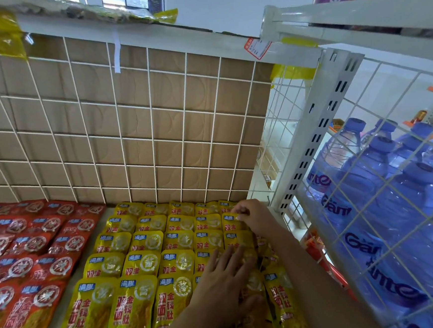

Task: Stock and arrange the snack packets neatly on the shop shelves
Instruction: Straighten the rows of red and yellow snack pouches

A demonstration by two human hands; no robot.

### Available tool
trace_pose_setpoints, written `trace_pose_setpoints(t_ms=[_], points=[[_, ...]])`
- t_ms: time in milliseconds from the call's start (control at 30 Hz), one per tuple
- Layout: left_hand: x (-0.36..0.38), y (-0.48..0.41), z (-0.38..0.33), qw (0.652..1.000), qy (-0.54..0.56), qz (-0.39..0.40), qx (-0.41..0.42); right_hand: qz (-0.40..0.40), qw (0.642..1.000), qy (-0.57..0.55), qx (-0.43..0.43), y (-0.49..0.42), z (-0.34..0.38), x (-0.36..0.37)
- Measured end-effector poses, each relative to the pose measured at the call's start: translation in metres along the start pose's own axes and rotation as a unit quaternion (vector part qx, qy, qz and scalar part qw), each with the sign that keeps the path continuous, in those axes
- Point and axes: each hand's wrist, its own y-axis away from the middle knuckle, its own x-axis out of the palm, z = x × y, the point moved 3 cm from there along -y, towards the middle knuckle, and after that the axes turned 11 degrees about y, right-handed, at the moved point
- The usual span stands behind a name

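Observation:
Yellow snack packets point(150, 262) lie in overlapping rows on the shelf, filling its right half. Red snack packets point(28, 251) lie in similar rows on the left. My left hand point(224, 279) rests flat with spread fingers on the yellow packets near the front right. My right hand point(250, 214) reaches to the back right corner and pinches the top edge of a yellow packet point(231, 221) there. The packets under my left palm are hidden.
A white wire grid point(120, 135) backed by brown cardboard closes the rear of the shelf. A white slotted upright point(319, 140) and a wire side panel point(398, 180) stand at the right, with blue water bottles point(384, 202) behind it. An upper shelf edge point(354, 21) overhangs.

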Motion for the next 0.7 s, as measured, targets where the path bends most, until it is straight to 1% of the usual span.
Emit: trace_pose_setpoints(t_ms=[133,267,300,367,433,500,600,633,700], points=[[-0.001,0.001,0.001,1.000,0.001,-0.004,-0.003,0.006,1.000,-0.004,0.002,-0.002,-0.002,0.001],[-0.002,0.001,0.001,1.000,0.012,0.012,-0.013,0.009,1.000,-0.007,-0.004,0.000,-0.001,0.002],[-0.001,0.001,0.001,1.000,0.013,0.017,-0.011,-0.004,1.000,-0.013,-0.006,0.001,-0.002,0.002],[0.001,0.001,0.002,1.000,0.010,0.019,-0.008,-0.055,0.998,-0.019,-0.001,0.007,-0.001,-0.004],[0.000,0.002,0.002,1.000,0.019,0.022,-0.009,-0.119,0.992,-0.032,0.033,0.019,-0.002,-0.016],[-0.010,0.001,-0.002,1.000,0.009,-0.012,0.011,-0.165,0.982,-0.050,0.082,0.036,-0.005,-0.028],[-0.014,-0.001,-0.003,0.999,-0.017,-0.017,0.027,-0.166,0.975,-0.043,0.142,0.069,-0.014,-0.034],[-0.012,-0.001,-0.001,1.000,0.002,0.002,0.025,-0.155,0.975,-0.037,0.155,0.080,-0.017,-0.033],[-0.011,0.001,0.000,0.999,0.027,0.016,0.022,-0.146,0.973,-0.027,0.179,0.105,-0.021,-0.029]])
